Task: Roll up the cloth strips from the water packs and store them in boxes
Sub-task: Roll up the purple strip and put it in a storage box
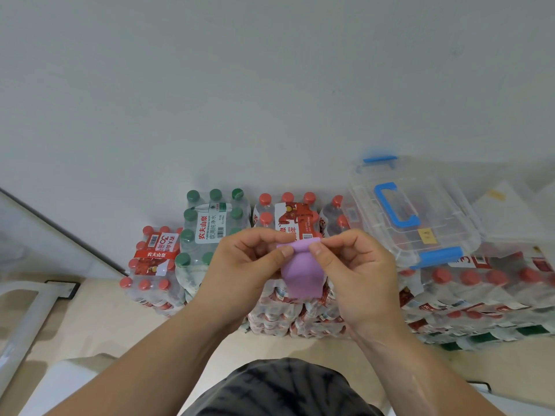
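Where two hands meet at centre, one purple cloth strip (301,274) held up in air, top edge curled over, rest hanging in front of stacked water packs (285,313). Left hand (246,265) pinches top-left corner, thumb against forefinger; right hand (354,271) pinches top-right corner likewise. Behind: one green-capped pack (210,232) left of centre; red-capped packs (153,259) either side, at least four, full count unclear. One clear box (420,211), lid on, one blue handle, two blue latches, resting on packs at right.
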